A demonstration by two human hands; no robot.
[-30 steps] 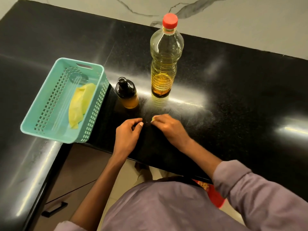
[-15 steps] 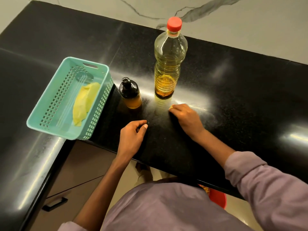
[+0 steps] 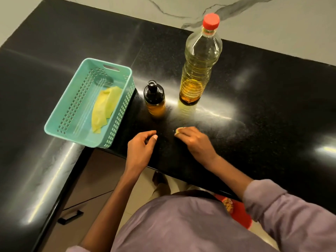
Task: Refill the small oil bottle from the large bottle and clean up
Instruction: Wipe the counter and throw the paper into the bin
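I see the small glass oil bottle with a black cap [image 3: 154, 99] upright on the glossy black table [image 3: 263, 99], just beside the tall clear plastic bottle with a red cap [image 3: 201, 62], partly full of yellow oil. My right hand [image 3: 195, 140] presses a pale scrap [image 3: 177, 131] down, mostly hidden under the fingers. My left hand [image 3: 141, 146] rests loosely curled, holding nothing. A teal perforated plastic basket [image 3: 60, 124] holds a folded yellow cloth [image 3: 104, 108].

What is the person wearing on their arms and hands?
Both hands, left hand and right hand, are bare: no gloves, rings or watch visible. The right sleeve is loose, greyish-purple fabric, pushed up the forearm. The left forearm is uncovered.
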